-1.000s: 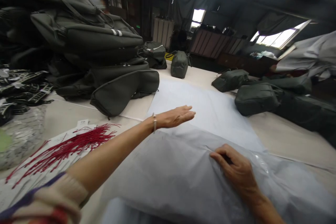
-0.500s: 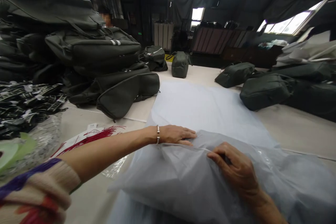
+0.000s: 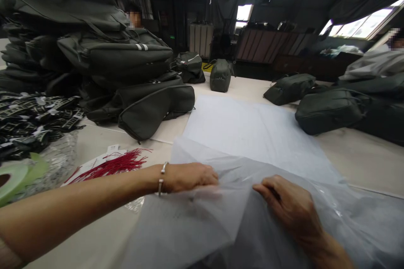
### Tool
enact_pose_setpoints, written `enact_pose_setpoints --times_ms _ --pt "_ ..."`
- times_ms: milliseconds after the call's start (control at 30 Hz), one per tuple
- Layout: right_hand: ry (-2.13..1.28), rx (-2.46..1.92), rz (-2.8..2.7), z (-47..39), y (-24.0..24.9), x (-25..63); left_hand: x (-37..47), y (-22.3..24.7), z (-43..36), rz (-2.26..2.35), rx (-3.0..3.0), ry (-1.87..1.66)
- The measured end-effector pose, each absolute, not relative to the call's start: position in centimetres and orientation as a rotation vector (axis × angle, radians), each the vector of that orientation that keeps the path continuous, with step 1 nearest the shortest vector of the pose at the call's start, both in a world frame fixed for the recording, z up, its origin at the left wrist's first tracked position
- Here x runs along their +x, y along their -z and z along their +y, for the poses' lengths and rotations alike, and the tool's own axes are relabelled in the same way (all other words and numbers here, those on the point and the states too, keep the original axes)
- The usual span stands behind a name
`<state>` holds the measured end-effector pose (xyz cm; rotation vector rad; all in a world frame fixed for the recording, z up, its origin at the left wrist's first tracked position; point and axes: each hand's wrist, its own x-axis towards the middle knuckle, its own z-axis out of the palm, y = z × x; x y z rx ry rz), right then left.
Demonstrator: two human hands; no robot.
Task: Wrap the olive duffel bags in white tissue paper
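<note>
A large translucent plastic bag (image 3: 221,227) lies across the near part of the table, with something dark showing faintly at its lower edge. On its left side, my left hand (image 3: 191,178), with a silver bracelet at the wrist, has its fingers curled at the bag's edge; the thumb side is blurred behind the film. To the right, my right hand (image 3: 287,201) pinches the bag's edge between thumb and bent forefinger. Under and beyond the bag spreads a stack of flat whitish plastic sheets (image 3: 240,122).
Dark bags are piled at the left (image 3: 126,61), and more dark bags (image 3: 328,109) lie at the right. Black straps (image 3: 38,122), a pale green tape roll (image 3: 19,180) and red-corded tags (image 3: 116,164) are left of my forearm. Two people are partly visible behind the piles.
My left hand has moved left and toward me, from lying flat on the film to curled at the bag's edge. The film between my hands has lifted and spread; my right hand keeps its pinch.
</note>
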<state>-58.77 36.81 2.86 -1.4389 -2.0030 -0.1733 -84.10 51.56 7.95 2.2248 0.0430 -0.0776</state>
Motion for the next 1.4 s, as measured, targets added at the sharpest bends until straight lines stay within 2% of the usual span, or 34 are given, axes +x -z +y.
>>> enact_pose_setpoints --times_ms 67,167,400,633,900,1000,1067,1100,1200,1333,1400 --pt "0.142 -1.541 -1.997 37.6 -2.2 -58.5 -84.4 -8.0 53.1 0.213 1.94 0.188" --pt "0.041 -1.659 -2.002 38.4 -1.7 -58.3 -84.5 -8.5 55.3 0.226 1.659 0.361" --pt "0.001 -1.728 -1.984 38.6 -1.6 -58.1 -83.1 -10.6 56.4 0.276 1.563 0.637" --pt "-0.069 -1.74 -1.916 38.8 -1.7 -58.0 -84.3 -12.6 55.0 0.646 2.315 0.316" --pt "-0.104 -1.785 -1.883 38.9 -1.4 -58.0 -88.3 -5.8 55.3 0.932 2.889 -0.005" --pt "-0.105 -1.789 -1.875 39.0 -1.3 -58.0 -89.0 -6.3 52.1 1.124 2.997 -0.571" --pt "-0.106 -1.783 -1.878 39.1 -1.3 -58.0 -88.3 -6.8 47.7 1.038 2.872 -0.972" --pt "-0.109 -1.779 -1.879 39.1 -1.3 -58.0 -87.6 -6.6 45.3 0.88 2.804 -1.055" --pt "-0.132 -1.78 -1.878 39.3 -1.1 -58.2 -84.5 -4.4 39.5 0.464 2.955 -0.956" --pt "-0.226 -1.822 -1.849 40.1 -1.4 -58.4 -81.5 -0.6 38.4 0.856 3.028 -0.624" --pt "-0.369 -1.786 -1.771 40.1 -2.9 -57.9 -81.3 0.3 39.4 0.998 2.97 -0.573"
